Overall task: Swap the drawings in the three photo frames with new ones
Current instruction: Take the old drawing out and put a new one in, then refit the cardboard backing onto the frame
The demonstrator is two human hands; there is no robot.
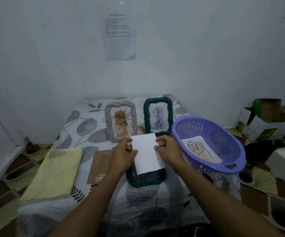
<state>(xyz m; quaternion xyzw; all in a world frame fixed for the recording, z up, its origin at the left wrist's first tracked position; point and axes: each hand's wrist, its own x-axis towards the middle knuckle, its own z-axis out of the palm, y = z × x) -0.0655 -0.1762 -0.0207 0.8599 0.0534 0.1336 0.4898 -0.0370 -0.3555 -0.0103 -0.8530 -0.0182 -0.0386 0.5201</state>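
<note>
Both hands, left (123, 155), right (168, 148), pinching white sheet (147, 153) over dark frame (146, 178)

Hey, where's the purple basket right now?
In the head view, the purple basket sits on the right, beside the right hand, just right of the dark green standing frame.

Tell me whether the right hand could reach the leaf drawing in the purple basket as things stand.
Probably yes, once freed: the right hand pinches the white sheet, but the basket sits beside it, open-topped, nothing covering the leaf drawing.
</note>
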